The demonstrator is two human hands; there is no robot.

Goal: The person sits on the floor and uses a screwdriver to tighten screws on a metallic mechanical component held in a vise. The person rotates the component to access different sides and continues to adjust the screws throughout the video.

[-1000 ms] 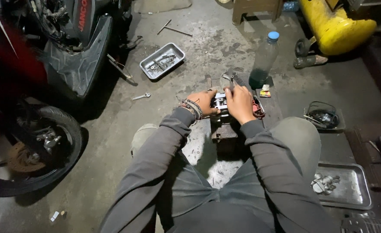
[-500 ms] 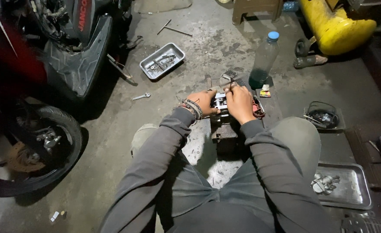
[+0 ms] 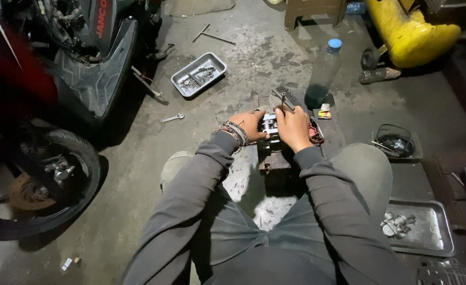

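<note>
Little is changing from a second ago: both hands are staying on the metal part [image 3: 269,126], and the T-handle tool [image 3: 284,100] is standing slightly more upright above the right hand [image 3: 295,128], which suggests turning or seating work is continuing rather than finishing. The left hand [image 3: 250,125] is closing around the part's left side, steadying it; the right hand is gripping the tool's shaft, fist closed, with the tool's cross-handle rising above the knuckles. The part is sitting on a dark block [image 3: 275,158] just ahead of the person's knees, between the two hands. The floor [image 3: 138,158] is stained, scuffed concrete. A small tray [image 3: 198,74] of fasteners is lying ahead to the left, with a spanner [image 3: 172,118] near it. A clear bottle [image 3: 322,71] with a blue cap is standing just beyond the block. A second tray [image 3: 417,227] is resting by the right knee. A motorcycle wheel [image 3: 37,184] is filling the left edge; a yellow tank [image 3: 410,26] is lying at upper right.
</note>
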